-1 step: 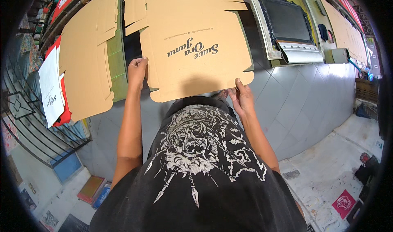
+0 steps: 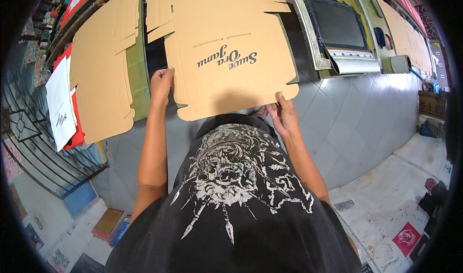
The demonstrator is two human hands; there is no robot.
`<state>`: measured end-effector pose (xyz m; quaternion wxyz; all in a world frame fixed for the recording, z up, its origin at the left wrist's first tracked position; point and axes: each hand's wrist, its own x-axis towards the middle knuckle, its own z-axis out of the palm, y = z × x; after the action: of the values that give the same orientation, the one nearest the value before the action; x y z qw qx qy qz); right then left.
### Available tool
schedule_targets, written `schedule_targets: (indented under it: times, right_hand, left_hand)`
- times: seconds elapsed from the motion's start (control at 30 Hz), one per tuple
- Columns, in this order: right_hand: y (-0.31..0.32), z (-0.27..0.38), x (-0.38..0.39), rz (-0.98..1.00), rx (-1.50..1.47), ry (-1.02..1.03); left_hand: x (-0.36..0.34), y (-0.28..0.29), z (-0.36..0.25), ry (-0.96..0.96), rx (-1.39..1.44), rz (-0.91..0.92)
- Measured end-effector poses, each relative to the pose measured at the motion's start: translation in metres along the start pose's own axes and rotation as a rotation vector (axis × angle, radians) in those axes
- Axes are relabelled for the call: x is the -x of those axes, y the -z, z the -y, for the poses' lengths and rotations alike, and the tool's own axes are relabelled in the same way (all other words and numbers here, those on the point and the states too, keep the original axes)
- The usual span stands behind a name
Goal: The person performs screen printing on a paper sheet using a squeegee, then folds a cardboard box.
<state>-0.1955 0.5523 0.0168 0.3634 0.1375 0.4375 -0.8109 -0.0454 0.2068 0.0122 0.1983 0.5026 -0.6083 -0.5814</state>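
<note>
At left, black metal railing [image 2: 83,181]; blue panel [image 2: 79,197] near its lower bars. At far right, brown basket [image 2: 432,104]. Lower right, on whitish floor [image 2: 376,208], red sheet [image 2: 406,238] with pale design.

The tan cardboard box blank [image 2: 226,44] lies unfolded and flat in the upper middle of the view, its far end cut off. It has slots, flaps and rounded near corners, with black print upside down; shadow darkens its near part.

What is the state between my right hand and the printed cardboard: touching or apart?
Touching: the head view shows the right hand with its thumb pressed over the printed cardboard's near right corner.
</note>
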Motion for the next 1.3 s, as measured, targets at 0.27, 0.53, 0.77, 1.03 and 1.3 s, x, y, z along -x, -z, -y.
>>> schedule_targets:
  times: [0.27, 0.53, 0.77, 1.03, 1.3]
  right_hand:
    - [-0.019, -0.009, 0.009, 0.17, -0.071, 0.206]
    - [-0.021, 0.013, 0.045, 0.222, 0.044, 0.335]
    - [0.009, 0.024, 0.085, 0.223, 0.061, 0.4]
    - [0.079, 0.052, 0.161, 0.27, 0.021, 0.552]
    - [0.235, 0.088, 0.328, 0.048, -0.018, 0.8]
  left_hand:
    - [-0.001, 0.0, -0.026, 0.141, 0.381, 0.294]
    - [0.011, -0.003, -0.024, 0.109, 0.741, 0.553]
    - [0.063, -0.01, -0.023, -0.045, 0.94, 0.649]
    - [0.146, -0.024, -0.012, -0.064, 1.002, 0.906]
    - [0.243, -0.082, -0.023, 0.086, 1.25, 1.452]
